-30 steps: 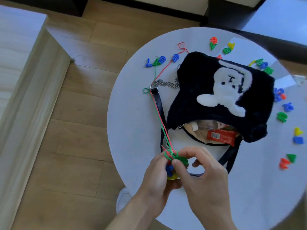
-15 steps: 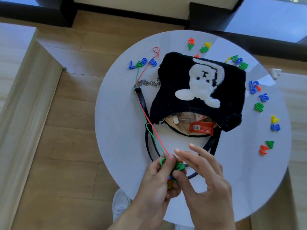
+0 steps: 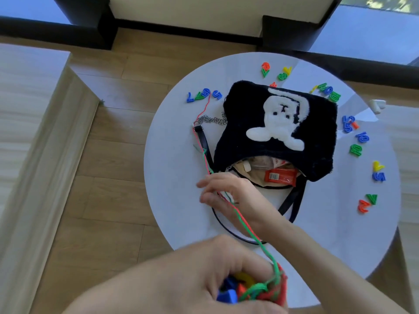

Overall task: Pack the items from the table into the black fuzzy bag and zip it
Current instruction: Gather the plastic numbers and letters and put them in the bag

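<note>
White round table [image 3: 172, 182] on pale wood-plank flooring, dark window frames along the far wall, a light wooden unit to the left of the table. Left hand [image 3: 204, 275]: close to the camera at the table's near edge, closed around a bundle of coloured plastic pieces [image 3: 235, 288] wound with red and green cords [image 3: 243, 219]; half a second ago it sat lower over the tabletop, fingertip to fingertip with the other hand. Right hand [image 3: 229, 193]: now parted from the left, reached forward just short of the bag's mouth, fingers loosely spread with the two cords running across them; whether it pinches them cannot be told. Cords: drawn taut from the bundle up past the strap toward the blue numbers left of the bag, shorter on the table than before. Black fuzzy bag [image 3: 281, 123]: flat at the table's centre, white bear figure uppermost, zip open toward the person, a red packet [image 3: 281, 176] and pale lining visible inside. Black strap [image 3: 205, 143] with chain link [image 3: 212, 120] lies left of and in front of the bag. Loose plastic numbers and letters [image 3: 359, 143] scattered behind and right of the bag, unpacked.
</note>
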Demonstrator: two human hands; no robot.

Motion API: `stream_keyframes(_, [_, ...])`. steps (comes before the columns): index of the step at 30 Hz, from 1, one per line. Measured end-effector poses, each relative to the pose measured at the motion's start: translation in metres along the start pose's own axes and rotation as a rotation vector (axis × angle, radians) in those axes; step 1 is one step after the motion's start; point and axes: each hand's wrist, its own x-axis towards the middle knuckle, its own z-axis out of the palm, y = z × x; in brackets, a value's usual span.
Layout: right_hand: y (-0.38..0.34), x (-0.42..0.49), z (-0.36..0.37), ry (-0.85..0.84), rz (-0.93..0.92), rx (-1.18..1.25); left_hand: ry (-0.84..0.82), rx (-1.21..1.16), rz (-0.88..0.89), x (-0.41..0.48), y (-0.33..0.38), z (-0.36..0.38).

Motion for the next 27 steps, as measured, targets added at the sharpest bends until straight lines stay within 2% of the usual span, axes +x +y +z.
stream_keyframes(2, [0.005,-0.002,-0.009,0.065,0.151,0.049,0.115,0.085,-0.003,-0.017,0.005,-0.016])
stream_keyframes(4, [0.009,-0.017,-0.027,0.118,0.287,0.031,0.425,0.204,-0.041,-0.029,-0.002,-0.034])
stream_keyframes(6, [0.008,-0.038,-0.043,0.146,0.326,0.034,0.703,0.179,-0.07,-0.032,-0.017,-0.049])
stream_keyframes(8, [-0.005,-0.053,-0.053,0.138,0.334,0.145,0.828,0.082,-0.104,-0.025,-0.035,-0.056])
stream_keyframes(10, [-0.023,-0.061,-0.055,0.102,0.309,0.215,0.812,-0.048,-0.128,-0.01,-0.051,-0.054])
stream_keyframes(14, [-0.053,-0.054,-0.053,0.074,0.252,0.278,0.633,-0.183,-0.073,0.022,-0.067,-0.035])
stream_keyframes(19, [-0.062,-0.035,-0.064,0.27,0.134,0.262,0.422,-0.293,-0.017,0.033,-0.06,-0.036])
stream_keyframes(24, [-0.059,-0.034,-0.062,0.275,0.079,0.256,0.375,-0.235,-0.033,0.045,-0.044,-0.027])
stream_keyframes(27, [-0.05,-0.037,-0.06,0.526,0.078,0.354,0.367,-0.269,-0.034,0.047,-0.029,-0.025])
